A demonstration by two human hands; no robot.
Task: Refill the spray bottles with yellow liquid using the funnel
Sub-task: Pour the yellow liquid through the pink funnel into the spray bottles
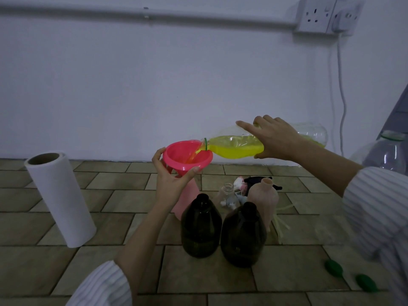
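- Two dark brown bottles, [201, 226] and [243, 234], glossy, round-shouldered and uncapped, stand side by side on the tabletop [66, 270], nearest the camera.
- The left hand [171, 180] has its fingers and thumb curled round the rim of a glossy pink plastic funnel [187, 157], which sits in the neck of a matte pink spray bottle [187, 202] behind the brown ones.
- The right hand [273, 140] grips a clear, ribbed plastic bottle [242, 144], tipped almost flat with its mouth over the funnel; bright yellow liquid [234, 151] lies along its lower side and runs into the funnel.
- A beige spray bottle [263, 202] and a small clear bottle [227, 194] stand open just behind.
- A white paper towel roll [60, 199] with a cardboard core stands upright at left.
- Two green caps, [333, 267] and [366, 282], lie at right.
- The tabletop carries a brown tile pattern; behind it rises a plain white wall [154, 85] with a double socket [326, 16].
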